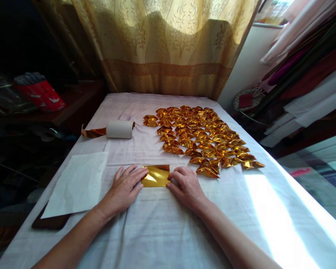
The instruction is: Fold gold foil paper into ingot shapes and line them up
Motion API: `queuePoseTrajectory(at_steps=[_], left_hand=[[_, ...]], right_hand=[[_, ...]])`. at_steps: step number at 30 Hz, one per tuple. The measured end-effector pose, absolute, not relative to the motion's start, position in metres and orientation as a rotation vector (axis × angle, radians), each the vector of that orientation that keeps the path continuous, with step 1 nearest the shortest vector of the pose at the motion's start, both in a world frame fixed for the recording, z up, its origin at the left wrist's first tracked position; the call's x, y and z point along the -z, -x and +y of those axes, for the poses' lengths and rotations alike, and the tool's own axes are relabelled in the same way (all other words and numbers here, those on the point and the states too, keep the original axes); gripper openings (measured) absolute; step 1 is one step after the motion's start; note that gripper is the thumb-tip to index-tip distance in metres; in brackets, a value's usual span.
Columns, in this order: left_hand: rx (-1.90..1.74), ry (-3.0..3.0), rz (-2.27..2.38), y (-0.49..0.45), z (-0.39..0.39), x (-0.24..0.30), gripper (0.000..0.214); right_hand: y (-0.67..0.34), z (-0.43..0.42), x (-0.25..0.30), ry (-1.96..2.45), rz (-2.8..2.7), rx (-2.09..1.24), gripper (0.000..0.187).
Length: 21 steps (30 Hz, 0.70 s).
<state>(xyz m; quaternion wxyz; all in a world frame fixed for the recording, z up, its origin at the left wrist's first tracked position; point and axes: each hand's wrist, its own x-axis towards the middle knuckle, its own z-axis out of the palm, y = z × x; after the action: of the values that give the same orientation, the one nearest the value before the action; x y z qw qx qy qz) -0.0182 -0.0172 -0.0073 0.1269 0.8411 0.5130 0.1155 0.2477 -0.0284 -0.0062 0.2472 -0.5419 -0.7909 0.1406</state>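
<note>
A shiny gold foil paper (pixel 156 176) lies flat on the white cloth in front of me, a darker strip along its far edge. My left hand (pixel 126 185) rests at its left end, fingers stretched out and apart, the fingertips on the foil's edge. At the right end, my right hand (pixel 186 186) has curled fingers and thumb closed on the edge. Just beyond, rows of folded gold foil pieces (pixel 204 138) cover the table's far right part. Further back on the left lies a pale cardboard roll (pixel 119 129) with a foil strip (pixel 93 132) sticking out.
A sheet of white paper (pixel 75 183) at the left partly covers a dark flat object (pixel 50 221). A red holder with pens (pixel 40 95) stands on a dark side surface. A gold curtain (pixel 168 48) hangs behind the table, and clothes (pixel 310 74) hang at the right.
</note>
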Motion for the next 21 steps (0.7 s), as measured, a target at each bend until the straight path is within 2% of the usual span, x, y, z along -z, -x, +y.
queuePoseTrajectory(at_steps=[3, 7, 11, 14, 21], left_hand=[[-0.369, -2.454, 1.509, 0.017, -0.017, 0.011, 0.051], [-0.399, -2.497, 1.538, 0.017, -0.018, 0.017, 0.062], [-0.415, -2.532, 1.556, 0.02, -0.018, 0.022, 0.063], [-0.42, -2.544, 1.546, 0.021, -0.018, 0.025, 0.063], [-0.433, -2.559, 1.548, 0.021, -0.018, 0.026, 0.063]], right_hand=[[-0.243, -0.031, -0.002, 1.488, -2.184, -0.325, 0.006], [-0.217, -0.04, -0.014, 1.479, -2.276, -0.181, 0.016], [-0.195, -0.048, -0.015, 1.231, -2.591, -0.418, 0.051], [-0.201, -0.051, -0.01, 1.198, -2.709, -0.567, 0.066], [-0.248, -0.054, -0.011, 1.336, -2.736, -0.577, 0.065]])
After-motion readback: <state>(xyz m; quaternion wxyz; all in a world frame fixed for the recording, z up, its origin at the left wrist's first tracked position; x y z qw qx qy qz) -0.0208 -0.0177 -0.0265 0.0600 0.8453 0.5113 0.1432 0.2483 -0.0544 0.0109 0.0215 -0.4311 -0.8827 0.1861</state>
